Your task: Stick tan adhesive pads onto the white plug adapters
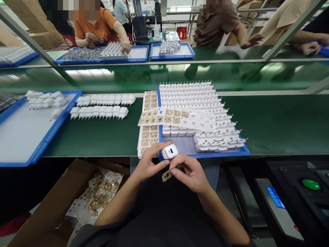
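A white USB charger [170, 151] is held between the thumb and fingers of my left hand [150, 161], its face with the port slot turned up. Just below it, my right hand [191, 171] pinches a small tan adhesive sticker [167, 175] with dark cut-outs. Both hands are close together at the near edge of a blue-rimmed tray [177, 142]. Rows of white chargers [187, 99] with pins upward fill much of that tray. Across them lies a sheet of tan stickers [176, 118], partly bare at its right end.
More sticker sheets [150, 135] lie along the tray's left side. Two rows of chargers [100, 111] stand on the green bench, beside another blue tray [38, 137]. A cardboard box [64, 192] below holds tan scraps. Across the bench, people work behind trays [172, 55].
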Motion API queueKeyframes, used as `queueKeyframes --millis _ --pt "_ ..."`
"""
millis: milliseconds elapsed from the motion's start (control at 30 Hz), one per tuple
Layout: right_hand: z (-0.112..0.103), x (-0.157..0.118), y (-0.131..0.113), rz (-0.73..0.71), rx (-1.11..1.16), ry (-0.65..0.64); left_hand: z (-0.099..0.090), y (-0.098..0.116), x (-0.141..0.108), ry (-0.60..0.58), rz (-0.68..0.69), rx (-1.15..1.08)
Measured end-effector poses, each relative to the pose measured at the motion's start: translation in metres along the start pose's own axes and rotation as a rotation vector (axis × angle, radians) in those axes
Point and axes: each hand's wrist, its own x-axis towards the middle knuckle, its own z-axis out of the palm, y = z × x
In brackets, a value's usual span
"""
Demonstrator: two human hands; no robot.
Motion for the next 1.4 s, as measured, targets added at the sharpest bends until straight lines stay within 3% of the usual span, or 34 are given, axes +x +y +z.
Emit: queueKeyframes --millis 133,333,1400 --pt "-0.002 -0.002 -0.005 0.055 0.097 -0.019 0.003 0.001 -0.004 0.073 0.051 0.071" --pt "-0.006 0.003 -0.011 0.144 -0.027 0.286 0.006 0.013 -0.004 0.083 0.246 0.139" --pt "0.005 0.008 -0.014 0.161 -0.119 0.280 0.003 0.019 -0.004 0.068 0.288 0.211"
